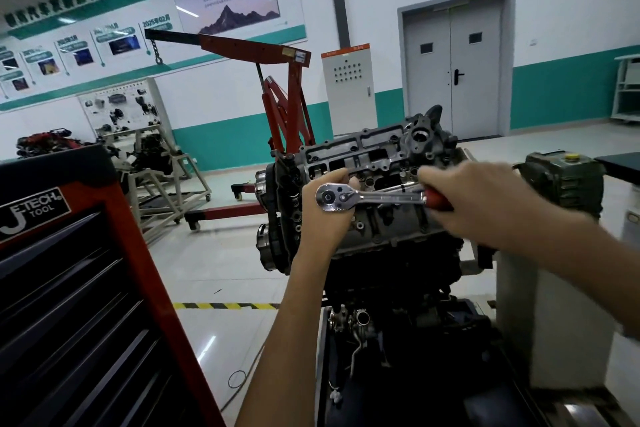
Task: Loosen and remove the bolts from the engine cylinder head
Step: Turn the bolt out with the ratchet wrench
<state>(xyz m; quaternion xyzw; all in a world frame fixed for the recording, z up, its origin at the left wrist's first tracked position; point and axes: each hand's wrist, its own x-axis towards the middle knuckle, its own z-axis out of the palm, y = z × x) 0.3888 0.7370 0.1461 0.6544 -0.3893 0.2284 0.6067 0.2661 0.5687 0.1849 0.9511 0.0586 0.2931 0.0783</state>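
Observation:
The grey engine cylinder head sits on top of a dark engine block on a stand, in the middle of the view. A chrome ratchet wrench with a red handle lies level in front of the head. My right hand grips the red handle. My left hand is curled under the ratchet's round head, fingers wrapped behind it. What hangs below the ratchet head is hidden by my left hand. Several bolt holes and small bolts show along the head's top face.
A red and black tool cabinet stands close at my left. A red engine hoist stands behind the engine. Another engine stand is at the back left. A green machine part sits at the right. A yellow-black floor stripe runs below.

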